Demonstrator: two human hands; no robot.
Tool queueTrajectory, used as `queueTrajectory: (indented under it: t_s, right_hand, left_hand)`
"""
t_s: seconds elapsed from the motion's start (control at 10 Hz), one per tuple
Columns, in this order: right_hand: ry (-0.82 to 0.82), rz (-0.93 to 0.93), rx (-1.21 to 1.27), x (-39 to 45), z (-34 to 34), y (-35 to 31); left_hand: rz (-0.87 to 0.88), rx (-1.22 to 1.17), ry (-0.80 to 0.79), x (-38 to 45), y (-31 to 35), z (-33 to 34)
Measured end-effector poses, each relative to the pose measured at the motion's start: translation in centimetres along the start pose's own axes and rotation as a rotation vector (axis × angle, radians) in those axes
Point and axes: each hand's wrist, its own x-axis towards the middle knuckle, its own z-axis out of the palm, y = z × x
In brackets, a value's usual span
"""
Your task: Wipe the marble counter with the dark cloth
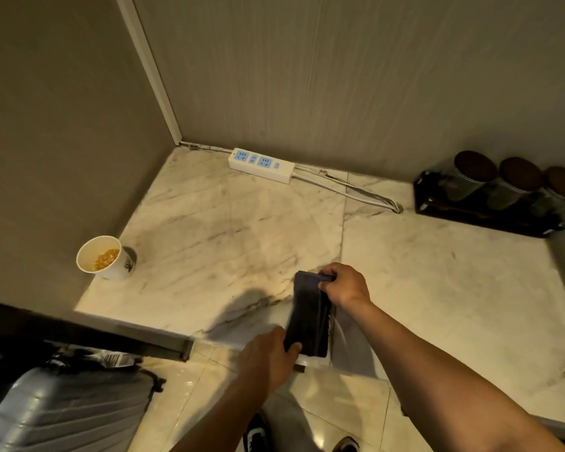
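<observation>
on the counter (pixel 437 272), from the left, stood a paper cup (pixel 101 257) of yellow bits by the wall, then a power strip (pixel 261 164) at the back, and jars on a dark tray (pixel 490 216) far right. near the front edge the dark cloth (pixel 309 316) ran lengthwise front to back, left hand (pixel 268 360) gripping its near end, right hand (pixel 344 285) clenched on its far end.

The counter (pixel 248 230) is creamy white marble veined in grey and brown. The cloth (pixel 309 316) is dark navy (almost black). At far centre, a white power strip (pixel 261 164) has pale blue sockets. Left, the white paper cup (pixel 102 257) holds yellow kernels. Far right, a dark tray (pixel 483 216) carries brown-lidded jars (pixel 473 176).
</observation>
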Motion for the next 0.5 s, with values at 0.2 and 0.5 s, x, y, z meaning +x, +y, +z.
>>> queueTrajectory:
  t_s: [0.2,0.5]
  right_hand:
    - [0.031,-0.015,-0.001,-0.6,-0.4,0.3]
    - [0.147,-0.067,0.157,-3.7,-3.5,2.8]
  left_hand:
    - [-0.036,0.005,0.007,-0.2,0.2,-0.2]
    - [-0.018,0.124,0.168,-1.1,1.2,-2.2]
